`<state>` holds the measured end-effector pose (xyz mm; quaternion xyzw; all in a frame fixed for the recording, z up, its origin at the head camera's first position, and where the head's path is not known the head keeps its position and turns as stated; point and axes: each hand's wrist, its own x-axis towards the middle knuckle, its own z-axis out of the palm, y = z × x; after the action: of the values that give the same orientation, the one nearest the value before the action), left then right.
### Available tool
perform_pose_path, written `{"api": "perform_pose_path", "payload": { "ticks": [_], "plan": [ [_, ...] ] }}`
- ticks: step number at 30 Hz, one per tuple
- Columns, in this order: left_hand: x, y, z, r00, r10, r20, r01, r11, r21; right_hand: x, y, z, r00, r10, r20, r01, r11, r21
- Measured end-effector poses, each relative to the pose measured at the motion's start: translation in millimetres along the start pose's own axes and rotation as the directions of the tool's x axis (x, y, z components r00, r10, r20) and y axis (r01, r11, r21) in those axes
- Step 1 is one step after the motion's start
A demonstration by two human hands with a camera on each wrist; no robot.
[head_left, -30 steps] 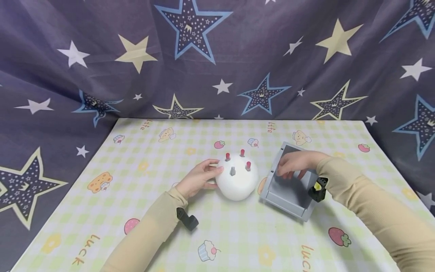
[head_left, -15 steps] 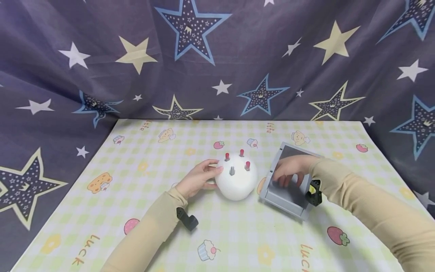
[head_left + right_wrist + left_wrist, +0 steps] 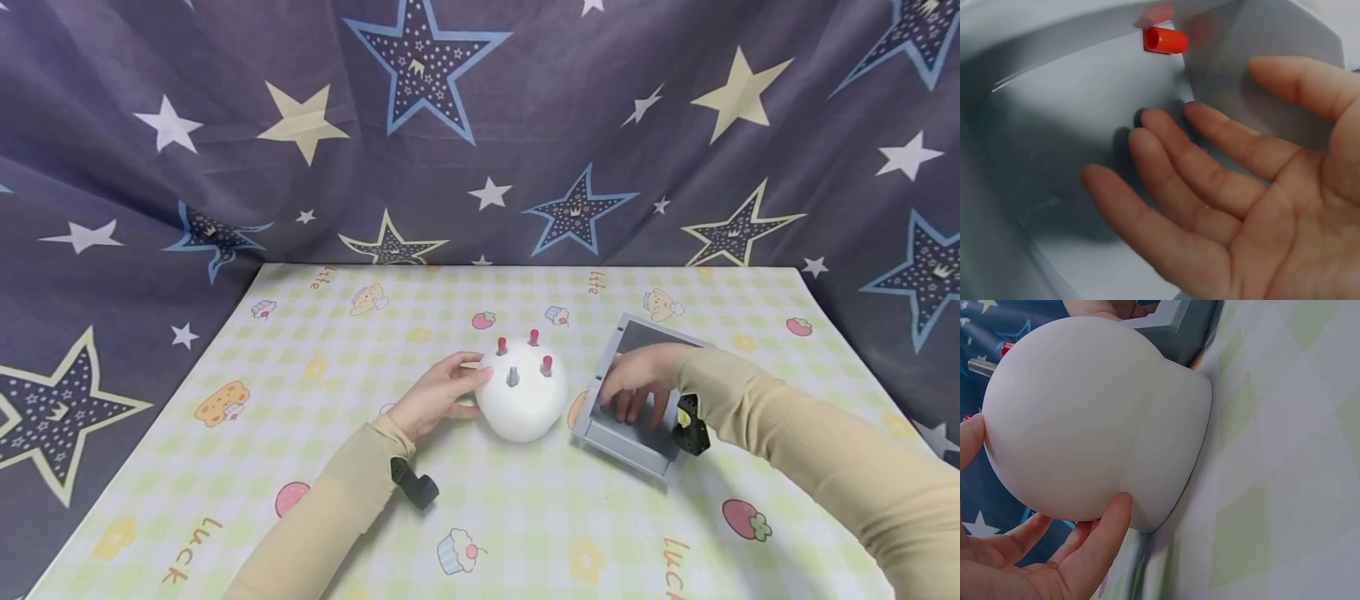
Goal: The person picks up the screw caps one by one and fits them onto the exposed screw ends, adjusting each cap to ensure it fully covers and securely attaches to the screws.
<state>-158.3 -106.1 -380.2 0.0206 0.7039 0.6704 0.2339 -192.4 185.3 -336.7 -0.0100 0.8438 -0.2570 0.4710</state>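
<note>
A white ball-shaped object with a flat base stands mid-table. From its top rise a bare silver threaded stud and three posts with red caps. My left hand rests its spread fingertips on the left side of the ball; in the left wrist view, fingers touch near the base. My right hand reaches into a grey open tray, palm empty and fingers loosely extended. In the tray's corner lies a small red hollow cap, beyond my fingertips.
A checked tablecloth with printed cartoons covers the table. The tray sits at an angle just right of the ball. Behind hangs a dark curtain with stars. Black wrist cameras sit on both sleeves.
My right hand has shifted slightly left and toward me inside the tray, its fingers spreading and pointing further down. The left hand and the ball have stayed in place.
</note>
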Motion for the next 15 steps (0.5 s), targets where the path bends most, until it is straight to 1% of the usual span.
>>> {"api": "perform_pose_path", "payload": {
  "ticks": [6,15],
  "plan": [
    [-0.2,0.0,0.9,1.0,0.001,0.001,-0.001,1.0,-0.003,2.9,-0.2,3.6,1.0,0.02,0.008,-0.02,1.0,0.004],
    [0.6,-0.4,0.3,1.0,-0.005,-0.001,0.005,1.0,0.002,7.1,4.4,5.8,1.0,0.006,0.016,-0.006,0.999,0.045]
  ]
}}
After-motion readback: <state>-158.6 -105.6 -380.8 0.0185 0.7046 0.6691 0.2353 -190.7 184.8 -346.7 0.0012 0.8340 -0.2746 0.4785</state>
